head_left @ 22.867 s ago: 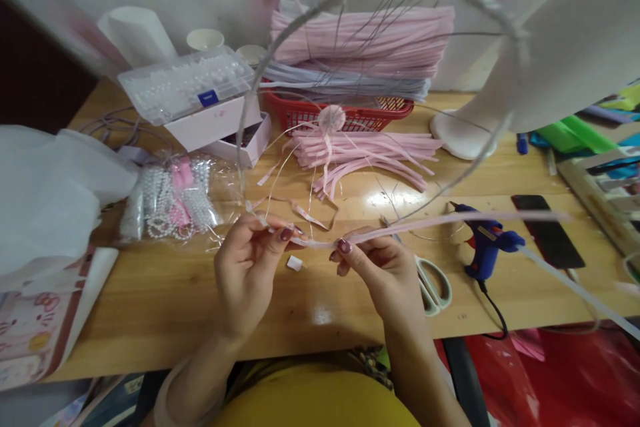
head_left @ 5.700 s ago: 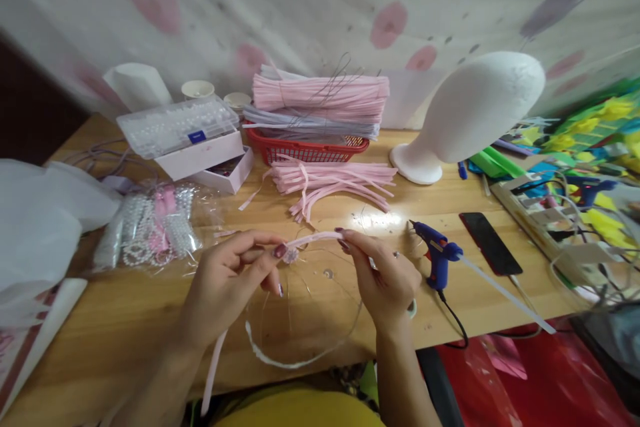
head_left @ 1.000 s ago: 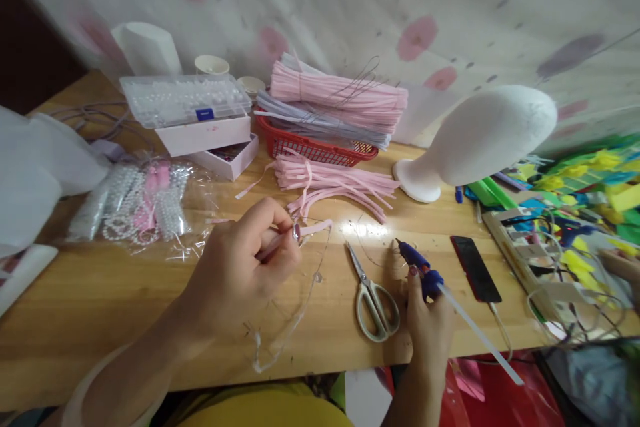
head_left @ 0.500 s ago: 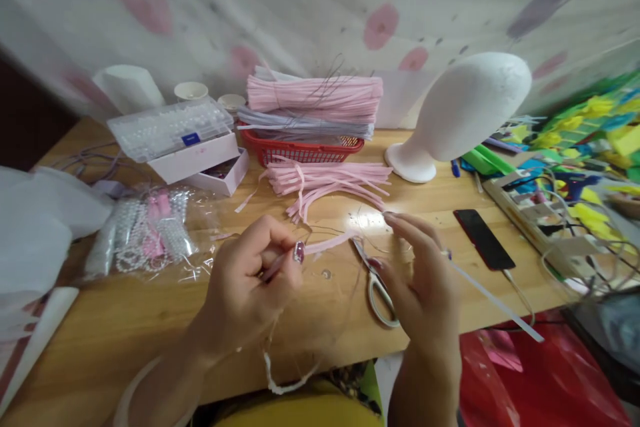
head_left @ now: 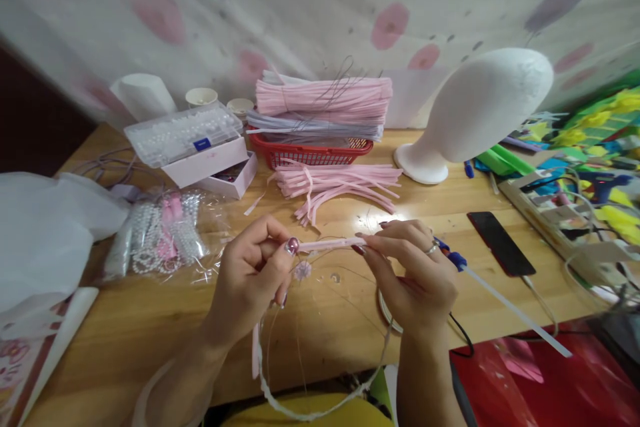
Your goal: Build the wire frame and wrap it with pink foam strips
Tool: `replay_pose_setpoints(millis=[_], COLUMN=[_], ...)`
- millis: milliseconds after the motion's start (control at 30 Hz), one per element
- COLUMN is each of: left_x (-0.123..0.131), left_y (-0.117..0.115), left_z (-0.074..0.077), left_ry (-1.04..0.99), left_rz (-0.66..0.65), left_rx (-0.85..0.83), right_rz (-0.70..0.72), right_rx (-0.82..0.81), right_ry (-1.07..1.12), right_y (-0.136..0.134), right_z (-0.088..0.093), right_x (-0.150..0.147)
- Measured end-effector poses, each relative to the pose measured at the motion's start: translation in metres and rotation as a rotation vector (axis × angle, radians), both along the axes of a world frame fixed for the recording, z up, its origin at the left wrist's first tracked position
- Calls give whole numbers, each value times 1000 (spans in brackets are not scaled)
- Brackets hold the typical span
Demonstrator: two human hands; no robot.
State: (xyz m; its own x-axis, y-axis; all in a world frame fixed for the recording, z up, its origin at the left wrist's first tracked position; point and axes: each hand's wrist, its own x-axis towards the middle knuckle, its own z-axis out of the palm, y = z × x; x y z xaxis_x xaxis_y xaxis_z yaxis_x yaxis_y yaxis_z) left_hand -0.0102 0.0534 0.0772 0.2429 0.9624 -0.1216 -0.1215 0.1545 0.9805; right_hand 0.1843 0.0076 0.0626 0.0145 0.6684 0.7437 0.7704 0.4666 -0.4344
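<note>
My left hand (head_left: 253, 280) is closed in a pinch on a narrow pink pipe cleaner (head_left: 327, 244), a ring with a large pearl-like bead on one finger. My right hand (head_left: 417, 267) pinches the other end, keeping the strip stretched level. A thin white-wrapped hoop (head_left: 320, 413) hangs below both hands, with fine wires and a small pale flower (head_left: 302, 271) near the left fingers. A blue glue gun (head_left: 454, 259) with a clear glue stick (head_left: 517, 310) shows behind my right hand; whether the hand touches it I cannot tell. Scissors (head_left: 387, 312) are mostly hidden beside my right wrist.
A bundle of pink pipe cleaners (head_left: 340, 183) lies before a red basket (head_left: 320, 155) of more. Left are a bead case (head_left: 183, 133) and bagged pearl strings (head_left: 170, 233). Right are a white foam head (head_left: 485, 107), a phone (head_left: 501, 243) and a power strip (head_left: 530, 213).
My right hand has come in leftward and closed on the pink pipe cleaner's free end. The strip is now straight and level. The hoop shows more fully, and the view has shifted slightly.
</note>
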Motion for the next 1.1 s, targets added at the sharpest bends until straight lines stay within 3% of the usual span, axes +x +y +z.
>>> replay_pose_setpoints(millis=[367, 700, 867, 1033, 1100], left_x=[-7, -11, 1, 17, 22], left_y=[-8, -6, 5, 9, 6], left_z=[6, -11, -36, -53, -57], left_ry=[133, 139, -9, -231, -315], left_rz=[-10, -19, 65, 14, -24], left_rx=[126, 197, 112, -233, -380], right_rz=[-87, -79, -63, -125, -56], right_rx=[66, 6, -283, -723, -877], right_ry=[-12, 33, -96, -511, -686], right_y=[-5, -10, 7, 61, 86], right_z=[-1, 1, 36, 84, 97], right_x=[2, -1, -1, -4, -13])
